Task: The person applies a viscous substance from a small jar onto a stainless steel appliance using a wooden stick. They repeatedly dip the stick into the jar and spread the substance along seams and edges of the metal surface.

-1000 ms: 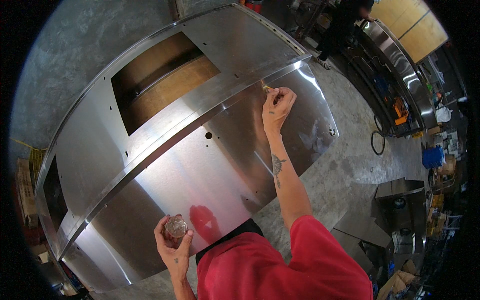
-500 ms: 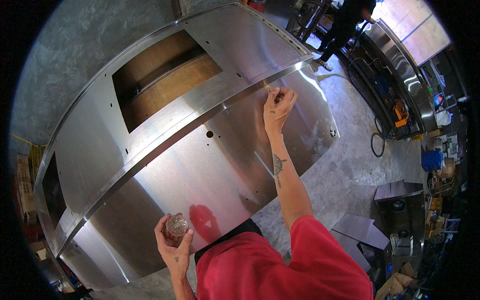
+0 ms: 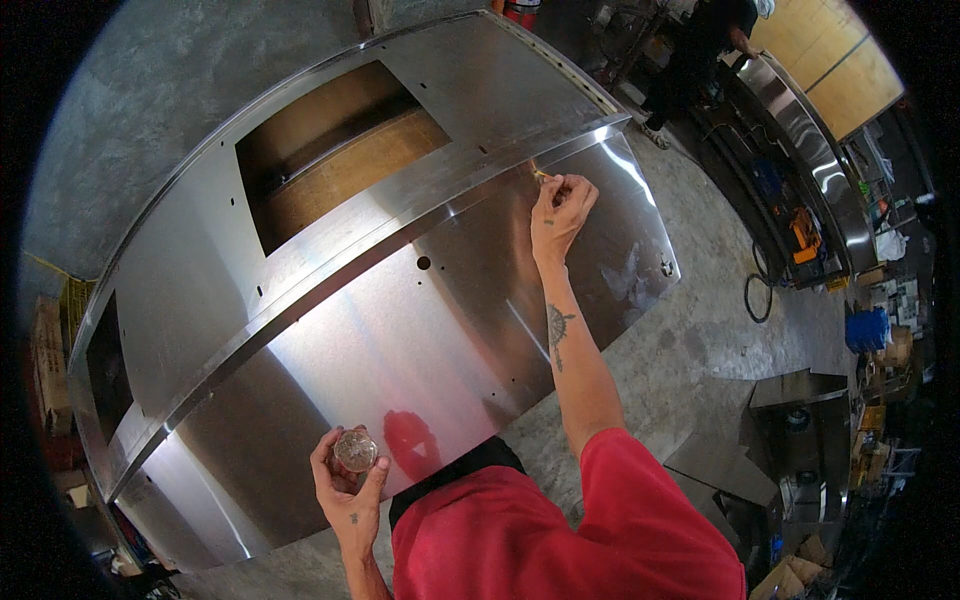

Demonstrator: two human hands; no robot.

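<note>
Right hand [image 3: 562, 208] has shifted a little along the ridge of the stainless steel panel [image 3: 400, 330], toward its upper edge. The small thing pinched in its fingertips [image 3: 545, 180] sat clear of the knuckles a second ago, now tucked closer against them. Head view swung slightly: person in dark clothes [image 3: 700, 50] at the far bench sits nearer the top rim.

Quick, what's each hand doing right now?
Left hand: closed around a small clear round container.
Right hand: fingers pinched shut on something small against the steel panel; cannot tell what.
</note>
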